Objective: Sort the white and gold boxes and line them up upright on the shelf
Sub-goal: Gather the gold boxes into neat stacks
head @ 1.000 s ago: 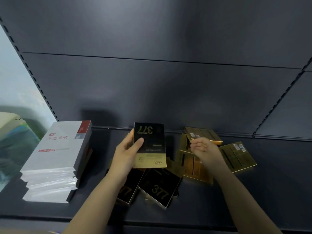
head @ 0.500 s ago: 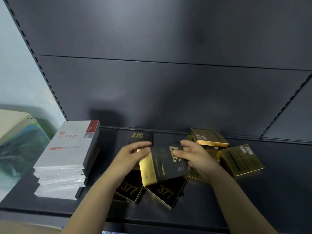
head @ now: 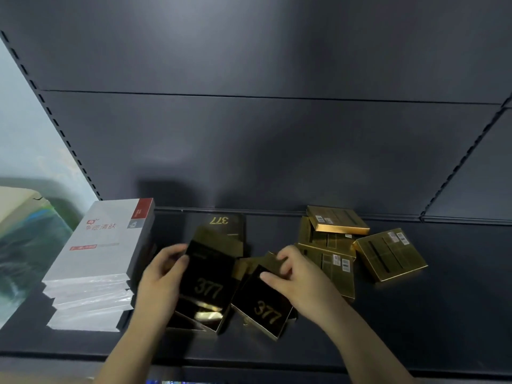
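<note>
Head view looks down on a dark grey metal shelf (head: pixel 443 314). The left hand (head: pixel 159 284) grips a glossy black-and-gold box printed "377" (head: pixel 206 284) by its left edge, tilted above other boxes near the front edge. The right hand (head: pixel 299 284) pinches the far edge of a second black-and-gold "377" box (head: pixel 263 309) lying just beside it, thumb on the black face. A third "377" box (head: pixel 224 228) appears to stand near the back edge, its print upside down. A stack of flat white boxes with red labels (head: pixel 99 253) lies at the left end. Several gold boxes (head: pixel 390 253) lie flat and overlapping right of the hands.
</note>
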Tool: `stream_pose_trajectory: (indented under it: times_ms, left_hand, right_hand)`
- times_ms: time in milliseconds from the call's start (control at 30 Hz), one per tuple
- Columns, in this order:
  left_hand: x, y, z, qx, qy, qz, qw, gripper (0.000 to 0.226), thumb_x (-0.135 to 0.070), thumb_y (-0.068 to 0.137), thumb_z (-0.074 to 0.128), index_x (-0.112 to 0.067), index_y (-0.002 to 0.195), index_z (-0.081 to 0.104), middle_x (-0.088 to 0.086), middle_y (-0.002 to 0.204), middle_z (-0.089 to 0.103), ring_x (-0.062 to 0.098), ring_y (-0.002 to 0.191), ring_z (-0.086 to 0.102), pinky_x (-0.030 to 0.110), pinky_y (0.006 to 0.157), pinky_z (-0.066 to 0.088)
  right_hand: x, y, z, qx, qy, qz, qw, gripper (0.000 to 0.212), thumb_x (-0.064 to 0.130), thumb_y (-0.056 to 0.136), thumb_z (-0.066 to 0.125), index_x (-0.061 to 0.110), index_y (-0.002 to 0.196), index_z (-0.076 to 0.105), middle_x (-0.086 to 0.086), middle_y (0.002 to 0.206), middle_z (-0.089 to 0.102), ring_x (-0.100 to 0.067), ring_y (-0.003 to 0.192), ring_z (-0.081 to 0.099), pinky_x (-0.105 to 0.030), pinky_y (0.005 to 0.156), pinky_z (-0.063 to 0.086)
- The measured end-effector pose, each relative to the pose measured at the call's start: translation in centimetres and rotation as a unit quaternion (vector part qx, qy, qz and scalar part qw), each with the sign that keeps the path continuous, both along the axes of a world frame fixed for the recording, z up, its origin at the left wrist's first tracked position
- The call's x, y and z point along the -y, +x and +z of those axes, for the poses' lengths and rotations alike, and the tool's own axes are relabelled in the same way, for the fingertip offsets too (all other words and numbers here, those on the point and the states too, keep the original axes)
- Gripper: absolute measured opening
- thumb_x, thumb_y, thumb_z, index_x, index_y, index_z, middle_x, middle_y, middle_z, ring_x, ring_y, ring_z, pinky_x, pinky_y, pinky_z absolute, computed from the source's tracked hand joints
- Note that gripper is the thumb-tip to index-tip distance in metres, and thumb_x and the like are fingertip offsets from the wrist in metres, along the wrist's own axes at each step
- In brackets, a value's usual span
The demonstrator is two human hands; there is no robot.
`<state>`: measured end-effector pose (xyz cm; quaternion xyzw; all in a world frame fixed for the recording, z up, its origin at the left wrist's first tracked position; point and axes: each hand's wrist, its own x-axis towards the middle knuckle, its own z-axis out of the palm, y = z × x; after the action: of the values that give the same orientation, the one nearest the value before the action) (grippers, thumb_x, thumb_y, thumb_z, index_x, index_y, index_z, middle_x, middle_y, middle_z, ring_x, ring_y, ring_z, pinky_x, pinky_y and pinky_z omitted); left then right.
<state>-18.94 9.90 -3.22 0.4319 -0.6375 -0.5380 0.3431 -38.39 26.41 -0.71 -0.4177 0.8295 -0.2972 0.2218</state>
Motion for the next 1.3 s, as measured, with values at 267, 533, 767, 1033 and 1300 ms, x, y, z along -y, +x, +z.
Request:
stream_pose_trajectory:
  times_ms: [267,533,767,1033,1300]
  left_hand:
    - [-0.3,1.9,-1.3,0.133,-0.031,-0.068,0.988,0.033,-0.02,0.099,0.052,-0.052,0.101,0.057,-0.003,0.102,0.064,0.012,0.098,0.06,0.023,0.077,0.042]
    - [-1.2,2.8,-0.5,0.174,-0.048,-0.131,0.975,0.064,-0.027,0.102,0.038,-0.09,0.099,0.028,-0.007,0.108,0.051,-0.001,0.1,0.051,0.018,0.078,0.034]
    - [-1.2,2.6,-0.1,0.163,-0.05,-0.121,0.978,0.068,-0.015,0.098,0.043,-0.083,0.101,0.033,-0.014,0.111,0.049,-0.003,0.106,0.046,0.028,0.091,0.032]
    - [-0.1,1.3,1.3,0.165,-0.152,-0.02,0.974,0.048,-0.004,0.09,0.059,-0.022,0.134,0.051,0.001,0.119,0.05,0.024,0.121,0.048,0.046,0.106,0.04]
    - [-2.4,-3.3,4.7,-0.009,-0.12,-0.165,0.979,0.047,-0.016,0.093,0.059,-0.05,0.124,0.047,-0.014,0.118,0.061,-0.005,0.105,0.058,0.018,0.091,0.047]
  right_hand:
    - [0.3,0.7,-1.8,-0.037,0.138,0.01,0.99,0.092,0.049,0.082,0.067,0.023,0.15,0.011,-0.01,0.151,0.016,-0.026,0.127,0.044,-0.035,0.097,0.046]
    - [0.7,-3.7,-0.8,-0.062,0.063,-0.018,0.996,0.067,0.046,0.088,0.06,0.031,0.145,0.03,0.003,0.142,0.044,-0.016,0.121,0.051,-0.034,0.094,0.047]
    - [1.4,-13.7,-0.5,-0.308,0.167,-0.094,0.932,0.057,0.016,0.084,0.065,0.022,0.137,0.045,-0.004,0.135,0.054,-0.023,0.125,0.048,-0.039,0.107,0.038]
    - [2.2,-14.0,2.4,-0.102,-0.147,-0.16,0.971,0.027,0.017,0.091,0.061,0.021,0.118,0.061,0.001,0.098,0.068,-0.011,0.082,0.064,-0.026,0.07,0.05]
    - [2.5,-7.1,6.2,0.329,-0.239,-0.085,0.91,0.036,0.029,0.091,0.062,0.025,0.127,0.06,-0.003,0.106,0.074,-0.023,0.098,0.07,-0.043,0.087,0.055]
